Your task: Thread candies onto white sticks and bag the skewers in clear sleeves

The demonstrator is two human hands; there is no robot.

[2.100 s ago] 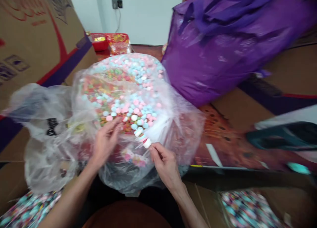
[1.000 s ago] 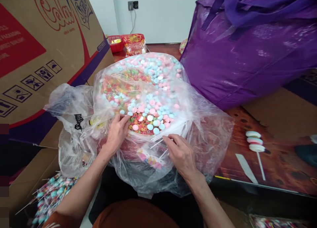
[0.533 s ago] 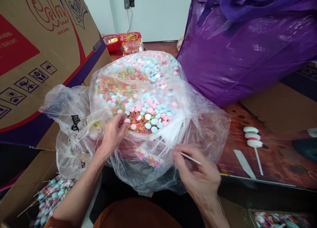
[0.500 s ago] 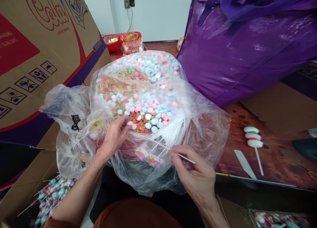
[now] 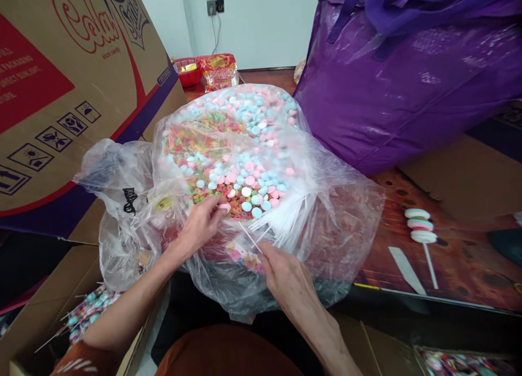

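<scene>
A big printed carton (image 5: 81, 93) leans at the left, and a shiny purple bag (image 5: 387, 93) fills the upper right. Between them, on the dark red counter (image 5: 468, 256), a large clear bag (image 5: 346, 218) spreads in front of the person, full of pink, blue and white discs and small coloured rings, seen partly through the plastic and partly through its opening. A crumpled clear bag (image 5: 118, 169) lies against its left side. At the lower left, an open box (image 5: 77, 264) holds a heap of wrapped stick candies (image 5: 93, 305); at the lower right there is a packet of colourful pieces (image 5: 460, 362).

The right hand (image 5: 287, 272) is over the near part of the large clear bag, its fingers closed on a thin white stick (image 5: 249, 237) that points up and to the left. The left hand (image 5: 199, 223) is at the opening, its fingers together on a pink disc (image 5: 225, 207), apparently pinched at the edge, though the contact is small to see. A bundle of white sticks (image 5: 285, 221) lies beside the discs.

Behind the large clear bag sit a red basket (image 5: 190, 78) and a red packet (image 5: 220, 71). To the right, a three-disc candy on a stick (image 5: 422, 226) lies near a white strip (image 5: 408, 271).
</scene>
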